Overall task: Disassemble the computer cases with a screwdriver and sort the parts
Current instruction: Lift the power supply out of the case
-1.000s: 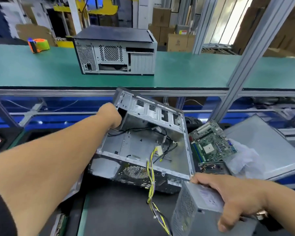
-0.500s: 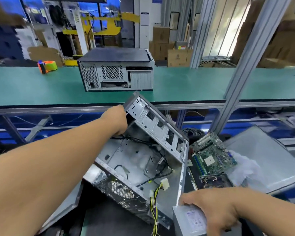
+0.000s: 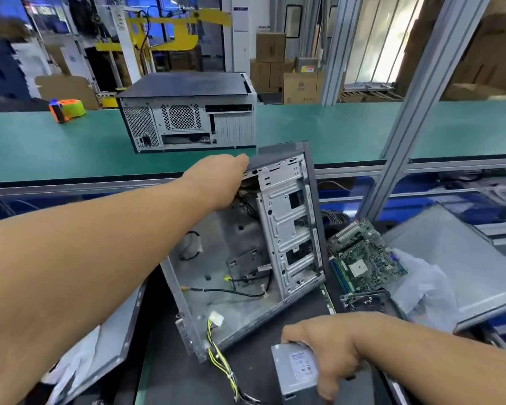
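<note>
Left hand [image 3: 216, 176] grips the far top edge of the gutted case [image 3: 246, 258], tipped upright; right hand [image 3: 327, 355] clasps the freed power supply [image 3: 297, 369] just near-right, yellow cables [image 3: 219, 358] trailing back into the case.

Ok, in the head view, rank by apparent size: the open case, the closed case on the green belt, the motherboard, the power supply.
1. Open case, largest.
2. Closed case, though it sits farther away, so its true size is unsure.
3. Motherboard and power supply look alike; the supply is partly covered and cut off.
</note>
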Demonstrator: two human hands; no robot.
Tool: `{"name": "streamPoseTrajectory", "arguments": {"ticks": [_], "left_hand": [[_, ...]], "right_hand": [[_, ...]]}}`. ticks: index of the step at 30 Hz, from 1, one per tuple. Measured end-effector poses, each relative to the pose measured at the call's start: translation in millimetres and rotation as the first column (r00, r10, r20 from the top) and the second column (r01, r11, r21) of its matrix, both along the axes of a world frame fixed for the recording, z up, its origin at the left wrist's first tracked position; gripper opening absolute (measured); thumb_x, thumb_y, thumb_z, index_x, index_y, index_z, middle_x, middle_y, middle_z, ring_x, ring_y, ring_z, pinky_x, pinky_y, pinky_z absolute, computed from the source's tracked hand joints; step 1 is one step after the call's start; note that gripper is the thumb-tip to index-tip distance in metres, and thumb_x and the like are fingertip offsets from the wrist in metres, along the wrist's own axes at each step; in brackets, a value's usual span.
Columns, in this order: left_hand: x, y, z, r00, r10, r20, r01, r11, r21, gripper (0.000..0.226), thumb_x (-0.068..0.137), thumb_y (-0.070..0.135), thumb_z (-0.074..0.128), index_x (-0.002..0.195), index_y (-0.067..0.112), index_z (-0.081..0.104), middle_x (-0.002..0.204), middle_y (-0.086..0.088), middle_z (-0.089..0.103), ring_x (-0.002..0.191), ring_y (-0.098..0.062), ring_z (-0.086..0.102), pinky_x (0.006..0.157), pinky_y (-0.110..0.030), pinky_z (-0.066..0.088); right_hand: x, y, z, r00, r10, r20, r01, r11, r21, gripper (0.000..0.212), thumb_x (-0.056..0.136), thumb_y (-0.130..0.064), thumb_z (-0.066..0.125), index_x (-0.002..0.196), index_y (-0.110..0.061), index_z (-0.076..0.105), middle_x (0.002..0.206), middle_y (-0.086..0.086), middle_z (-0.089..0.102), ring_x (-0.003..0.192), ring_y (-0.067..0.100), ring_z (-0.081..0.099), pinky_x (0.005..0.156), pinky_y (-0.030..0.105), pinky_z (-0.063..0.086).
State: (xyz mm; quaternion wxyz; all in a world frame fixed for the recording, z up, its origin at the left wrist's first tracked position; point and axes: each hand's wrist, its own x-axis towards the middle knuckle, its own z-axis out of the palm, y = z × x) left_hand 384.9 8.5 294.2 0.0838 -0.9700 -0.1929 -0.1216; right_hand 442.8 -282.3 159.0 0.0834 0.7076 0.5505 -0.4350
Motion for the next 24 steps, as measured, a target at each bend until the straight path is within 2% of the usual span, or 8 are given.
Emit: {"name": "streamPoseTrajectory", "arguments": {"ticks": [3,5,8,10,12,14,22,24], "left_hand": [[0.2,-0.8,-1.4,0.999,-0.036,-0.012,0.036,0.999,-0.012,0.049,0.081,-0.004,0.057,0.124,0.018,0.047,0.096,-0.006,0.059,0.08,-0.032,0.06,0.066,-0.045,0.053],[-0.5,-2.0,-2.6,0.999,-0.045,0.005,0.045,0.999,-0.007,0.054,0.082,-0.004,0.054,0.13,0.02,0.048,0.106,-0.006,0.063,0.091,-0.035,0.063,0.065,-0.042,0.048],[1.6,0.1,-9.2,0.994,-0.1,0.04,0.1,0.995,0.018,0.057,0.082,-0.004,0.052,0.133,0.021,0.048,0.11,-0.005,0.063,0.095,-0.036,0.063,0.065,-0.041,0.048],[1.1,0.0,-10.5,0.99,-0.131,0.043,0.13,0.991,0.039,0.058,0.083,-0.005,0.049,0.134,0.021,0.047,0.114,-0.005,0.065,0.098,-0.037,0.064,0.08,-0.047,0.055],[0.2,0.0,-11.2,0.986,-0.165,0.023,0.163,0.983,0.085,0.06,0.081,-0.007,0.047,0.135,0.019,0.048,0.116,-0.005,0.068,0.1,-0.038,0.065,0.109,-0.054,0.046],[0.4,1.2,-11.8,0.977,-0.212,0.018,0.208,0.969,0.131,0.062,0.08,-0.01,0.047,0.136,0.017,0.049,0.116,-0.005,0.07,0.098,-0.037,0.066,0.121,-0.054,0.03],[-6.5,0.0,-13.5,0.964,-0.265,-0.007,0.263,0.953,0.15,0.068,0.087,-0.004,0.046,0.15,0.019,0.046,0.141,-0.001,0.064,0.116,-0.03,0.065,0.128,-0.053,0.014],[-9.5,1.5,-16.7,0.964,-0.267,-0.005,0.264,0.947,0.182,0.066,0.089,-0.001,0.045,0.152,0.02,0.046,0.143,-0.002,0.062,0.122,-0.029,0.064,0.128,-0.053,0.015]], "right_hand": [[0.3,24.7,-19.9,0.995,0.096,0.04,-0.097,0.995,0.023,0.077,0.046,-0.041,0.09,0.109,-0.046,0.046,0.101,-0.008,0.057,0.075,0.007,0.065,0.053,0.035,0.059],[1.1,36.5,-17.2,0.995,0.059,0.079,-0.06,0.998,0.001,0.077,0.046,-0.043,0.09,0.111,-0.043,0.048,0.106,-0.007,0.054,0.089,0.021,0.064,0.07,0.046,0.062],[-1.3,58.6,-17.2,1.0,0.011,-0.012,-0.013,0.993,-0.113,0.07,0.051,-0.035,0.091,0.11,-0.038,0.053,0.103,-0.001,0.066,0.095,0.029,0.07,0.073,0.048,0.062],[1.6,67.6,-14.1,0.998,-0.035,-0.049,0.026,0.987,-0.16,0.068,0.057,-0.029,0.092,0.112,-0.034,0.054,0.108,0.003,0.067,0.101,0.033,0.071,0.076,0.049,0.062],[7.3,76.2,-14.7,0.997,-0.059,-0.042,0.05,0.979,-0.199,0.067,0.06,-0.029,0.093,0.115,-0.033,0.053,0.11,0.001,0.064,0.097,0.03,0.07,0.075,0.044,0.061],[11.2,84.6,-17.4,0.997,-0.06,-0.043,0.049,0.976,-0.213,0.068,0.062,-0.028,0.092,0.12,-0.029,0.056,0.116,0.008,0.066,0.088,0.028,0.068,0.07,0.039,0.059],[31.4,106.6,-42.0,0.983,-0.122,-0.136,0.076,0.95,-0.301,0.056,0.066,-0.022,0.089,0.113,-0.02,0.059,0.099,0.003,0.066,0.075,0.021,0.061,0.052,0.024,0.05],[37.6,115.2,-44.8,0.978,-0.132,-0.162,0.077,0.947,-0.311,0.059,0.065,-0.023,0.089,0.115,-0.019,0.059,0.102,0.002,0.069,0.081,0.021,0.067,0.065,0.031,0.061]]}}
